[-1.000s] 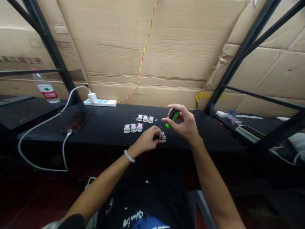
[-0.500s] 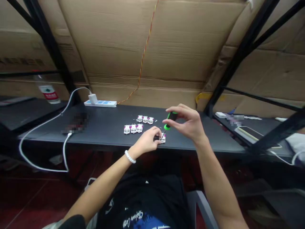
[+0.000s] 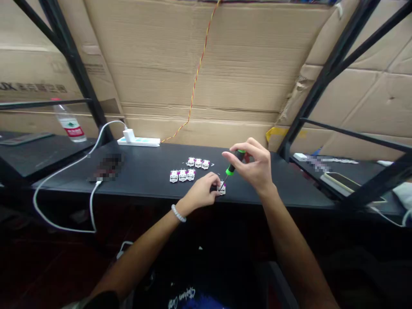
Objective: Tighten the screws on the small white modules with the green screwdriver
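Observation:
My right hand grips a small screwdriver with a black and green handle, tilted so its thin tip meets a small white and magenta part on the black table. My left hand, with a bead bracelet at the wrist, pinches that part and holds it against the table near the front edge. Two short rows of like parts lie just behind and to the left of my left hand.
A white power strip with a plugged charger and a white cable sit at the back left. A blurred dark object lies left of the parts. A water bottle stands far left. Black frame bars and cardboard walls surround the table.
My right hand has turned the screwdriver in its fingers, its tip staying on the part. My left hand has kept its hold. The view has shifted slightly.

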### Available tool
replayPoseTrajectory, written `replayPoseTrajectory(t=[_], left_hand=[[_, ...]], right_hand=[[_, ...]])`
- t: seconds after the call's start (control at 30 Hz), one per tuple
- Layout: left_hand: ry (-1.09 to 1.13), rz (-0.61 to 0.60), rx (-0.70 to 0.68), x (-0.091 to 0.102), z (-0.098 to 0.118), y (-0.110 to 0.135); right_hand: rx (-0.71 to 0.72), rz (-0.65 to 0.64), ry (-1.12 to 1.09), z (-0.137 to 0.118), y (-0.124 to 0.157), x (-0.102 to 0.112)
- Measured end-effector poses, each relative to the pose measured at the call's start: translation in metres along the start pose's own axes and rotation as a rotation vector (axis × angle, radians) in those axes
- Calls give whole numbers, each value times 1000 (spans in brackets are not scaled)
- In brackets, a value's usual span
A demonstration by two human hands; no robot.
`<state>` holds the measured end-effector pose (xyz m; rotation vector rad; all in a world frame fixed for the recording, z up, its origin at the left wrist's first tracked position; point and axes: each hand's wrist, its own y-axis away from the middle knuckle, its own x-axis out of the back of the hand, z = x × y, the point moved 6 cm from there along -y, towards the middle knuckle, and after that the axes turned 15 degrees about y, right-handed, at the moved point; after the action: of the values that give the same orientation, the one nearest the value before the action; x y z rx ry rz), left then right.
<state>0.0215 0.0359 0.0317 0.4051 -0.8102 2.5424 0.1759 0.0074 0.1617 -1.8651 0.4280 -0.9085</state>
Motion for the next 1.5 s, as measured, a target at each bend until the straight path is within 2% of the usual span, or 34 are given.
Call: replayPoseTrajectory(t=[0.07, 0.1, 0.23, 0.3, 0.47, 0.57, 0.63, 0.73, 0.8, 0.9, 1.0, 1.1, 1.2, 1.33, 1.5], left_hand=[[-3, 2, -4, 0, -1, 0], [-6, 3, -7, 0, -1, 0], [-5, -2, -8, 0, -1, 1], [-2, -3, -1, 0, -1, 1], [-6, -2, 7, 0, -1, 1], [-27, -5, 17, 0, -1, 0], [-47, -20, 27, 1, -1, 0], [-70, -45, 36, 7, 2, 1], [-69, -69, 42, 14, 5, 1], [-120, -88, 44, 27, 10, -12], [-254, -95, -9, 34, 9, -46], [-379, -247, -2, 23, -9, -86], [-397, -425, 39, 11, -33, -111], [-395, -485, 14, 10, -51, -120], [-398, -503, -12, 12, -53, -116]], right_hand=[[30, 47, 85, 0, 0, 2], [48, 21, 63, 1, 2, 1], [54, -253, -283, 4, 9, -10], [17, -304, -356, 6, 10, -12], [19, -111, -38, 4, -2, -6], [-4, -15, -5, 6, -2, -1], [-99, 122, -72, 18, 2, 13], [-255, 429, -192, 43, 13, 49], [-279, 523, -226, 58, 19, 71], [-273, 596, -254, 79, 24, 97], [-283, 655, -271, 94, 29, 114], [-302, 728, -303, 103, 34, 121], [-297, 737, -302, 104, 35, 122], [-276, 729, -277, 105, 36, 126], [-272, 698, -254, 108, 37, 129]])
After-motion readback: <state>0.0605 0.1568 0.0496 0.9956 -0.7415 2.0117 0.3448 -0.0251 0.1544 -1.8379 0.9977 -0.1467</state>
